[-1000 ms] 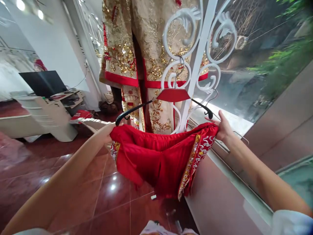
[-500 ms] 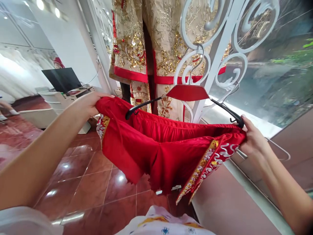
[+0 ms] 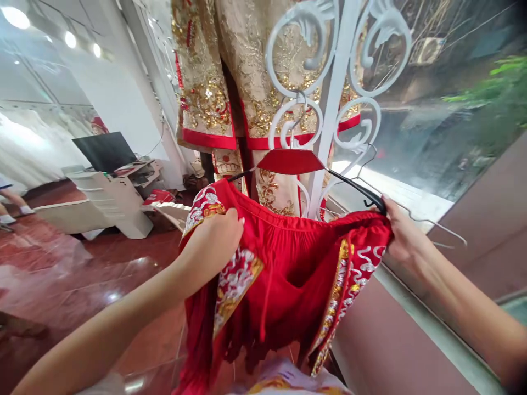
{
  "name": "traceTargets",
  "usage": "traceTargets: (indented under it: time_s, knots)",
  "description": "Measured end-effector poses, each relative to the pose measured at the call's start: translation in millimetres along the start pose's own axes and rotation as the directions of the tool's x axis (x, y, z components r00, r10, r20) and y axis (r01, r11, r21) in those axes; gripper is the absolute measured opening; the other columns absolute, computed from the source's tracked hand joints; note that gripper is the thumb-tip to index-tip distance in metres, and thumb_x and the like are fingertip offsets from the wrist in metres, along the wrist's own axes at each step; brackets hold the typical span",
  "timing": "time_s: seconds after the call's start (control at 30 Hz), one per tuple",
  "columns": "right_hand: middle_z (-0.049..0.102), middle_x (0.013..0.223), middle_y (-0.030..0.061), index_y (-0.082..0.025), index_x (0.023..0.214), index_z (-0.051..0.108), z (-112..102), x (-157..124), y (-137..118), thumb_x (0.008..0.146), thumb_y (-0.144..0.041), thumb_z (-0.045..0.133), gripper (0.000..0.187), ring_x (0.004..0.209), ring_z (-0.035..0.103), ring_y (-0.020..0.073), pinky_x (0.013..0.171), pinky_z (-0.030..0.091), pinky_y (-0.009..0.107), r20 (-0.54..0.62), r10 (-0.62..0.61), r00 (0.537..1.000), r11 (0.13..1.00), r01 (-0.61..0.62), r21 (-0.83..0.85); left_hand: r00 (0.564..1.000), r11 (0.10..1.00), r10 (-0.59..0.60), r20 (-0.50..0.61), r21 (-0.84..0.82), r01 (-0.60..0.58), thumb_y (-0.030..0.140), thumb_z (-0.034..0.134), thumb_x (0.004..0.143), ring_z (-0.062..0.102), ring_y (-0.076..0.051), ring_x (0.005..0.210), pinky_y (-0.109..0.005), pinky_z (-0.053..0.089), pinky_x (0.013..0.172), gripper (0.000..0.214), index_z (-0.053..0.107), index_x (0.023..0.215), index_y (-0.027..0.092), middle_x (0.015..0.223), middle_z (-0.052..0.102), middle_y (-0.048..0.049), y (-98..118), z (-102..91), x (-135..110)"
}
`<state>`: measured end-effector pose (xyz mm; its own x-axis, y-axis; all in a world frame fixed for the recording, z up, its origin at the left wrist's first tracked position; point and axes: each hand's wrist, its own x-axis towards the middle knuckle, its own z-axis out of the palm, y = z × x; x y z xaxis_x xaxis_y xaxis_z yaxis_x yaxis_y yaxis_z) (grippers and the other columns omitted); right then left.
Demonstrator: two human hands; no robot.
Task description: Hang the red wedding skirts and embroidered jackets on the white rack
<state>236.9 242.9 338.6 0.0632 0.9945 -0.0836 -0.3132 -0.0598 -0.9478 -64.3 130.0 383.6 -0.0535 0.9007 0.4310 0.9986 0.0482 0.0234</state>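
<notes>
A red satin garment (image 3: 288,263) with a gathered waistband and silver-and-gold embroidered side panels is stretched between my hands. My left hand (image 3: 224,233) is closed on its left edge, gripping the cloth beside the embroidery. At the other end, my right hand (image 3: 401,230) pinches the waistband together with the tip of the hanger's black arm. The hanger (image 3: 290,162) has a red middle piece, and its metal hook hangs on a white scrolled metal rack. Its left arm runs behind the garment's left corner, so that tip is hidden. A thin red cord dangles down the front.
Behind the hanger hang cream robes (image 3: 263,99) with gold sequins and red trim. The white scrollwork rack (image 3: 329,93) stands before a window. A wire hanger (image 3: 436,225) sticks out at right. Back left are a monitor (image 3: 104,151), a white desk (image 3: 111,200) and another person's legs (image 3: 14,200).
My left hand has moved right and inward, bringing the garment's left side over the hanger's left arm. The embroidered left panel now faces me. My right hand keeps its hold.
</notes>
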Motion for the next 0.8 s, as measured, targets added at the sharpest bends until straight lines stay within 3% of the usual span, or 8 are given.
traceTargets:
  time_s: [0.07,0.17,0.23,0.33,0.43,0.53,0.63,0.8]
  knots:
    - [0.060,0.047,-0.0004,-0.020,0.067,0.053,1,-5,-10,0.091,-0.037,0.043,0.030,0.038,0.056,0.0125,0.040,0.046,0.021,-0.027,0.132,0.991,0.991,-0.131,0.036,0.997,0.994,0.053,0.063,0.091,-0.059,0.031,0.037,0.088,0.058,-0.021,0.058,-0.031,0.041,0.057,0.033,0.061,0.072,0.015,0.061,0.059,-0.0073,22,6.6,4]
    - [0.061,0.048,-0.0004,-0.019,0.068,0.053,1,-9,-16,0.091,-0.040,0.044,0.032,0.041,0.057,0.0125,0.042,0.048,0.021,0.055,0.208,0.977,0.978,-0.209,0.024,0.952,0.970,0.238,-0.190,0.087,-0.225,0.038,0.037,0.089,0.061,-0.028,0.082,-0.039,0.044,0.072,0.036,0.064,0.093,0.014,0.084,0.064,-0.0124,67,7.4,39]
    - [0.060,0.048,-0.0008,-0.020,0.069,0.053,-2,-9,-18,0.090,-0.042,0.044,0.033,0.042,0.057,0.0120,0.044,0.049,0.021,0.096,0.198,0.976,0.980,-0.198,-0.006,0.816,0.896,0.419,-0.398,0.036,-0.443,0.041,0.043,0.087,0.054,-0.029,0.100,-0.044,0.038,0.089,0.037,0.060,0.109,0.017,0.101,0.062,-0.0126,98,10.5,72]
    - [0.061,0.050,-0.0004,-0.020,0.073,0.055,-16,-9,-26,0.088,-0.051,0.043,0.036,0.046,0.059,0.0128,0.049,0.052,0.023,0.119,0.152,0.981,0.986,-0.142,-0.089,0.668,0.774,0.561,-0.489,0.023,-0.633,0.037,0.040,0.089,0.051,-0.025,0.100,-0.046,0.029,0.098,0.032,0.062,0.104,0.019,0.096,0.064,-0.0083,130,23.1,109]
    - [0.068,0.065,0.0014,-0.020,0.086,0.061,-40,-12,-47,0.075,-0.049,0.064,0.032,0.061,0.066,0.0158,0.057,0.055,0.027,0.285,0.165,0.944,0.950,-0.075,-0.303,0.654,0.764,0.551,-0.518,-0.002,-0.645,0.031,0.032,0.092,0.052,-0.023,0.087,-0.045,0.030,0.094,0.036,0.065,0.087,0.019,0.082,0.066,-0.0068,138,33.9,123]
    - [0.071,0.078,0.0032,-0.019,0.091,0.066,-64,-14,-75,0.054,-0.028,0.081,0.041,0.068,0.067,0.0189,0.060,0.057,0.029,0.428,0.244,0.870,0.786,0.081,-0.612,0.642,0.766,0.512,-0.571,-0.035,-0.642,0.031,0.032,0.091,0.051,-0.022,0.080,-0.045,0.030,0.090,0.038,0.065,0.078,0.019,0.075,0.065,-0.0064,139,36.3,124]
    - [0.069,0.064,0.0037,-0.018,0.070,0.070,-76,-7,-100,0.058,-0.025,0.076,0.016,0.052,0.062,0.0164,0.051,0.055,0.029,0.346,0.208,0.915,0.608,0.156,-0.778,0.627,0.766,0.482,-0.612,-0.053,-0.641,0.032,0.033,0.091,0.050,-0.022,0.077,-0.045,0.030,0.087,0.038,0.063,0.072,0.019,0.070,0.063,-0.0061,144,36.7,127]
    - [0.064,0.052,0.0019,-0.020,0.055,0.068,-75,13,-126,0.061,-0.017,0.071,0.008,0.057,0.064,0.0176,0.059,0.056,0.030,0.344,0.095,0.934,0.507,0.252,-0.825,0.645,0.775,0.426,-0.635,-0.112,-0.622,0.033,0.035,0.090,0.049,-0.021,0.077,-0.044,0.028,0.086,0.037,0.061,0.070,0.017,0.069,0.063,-0.0065,157,40.8,136]
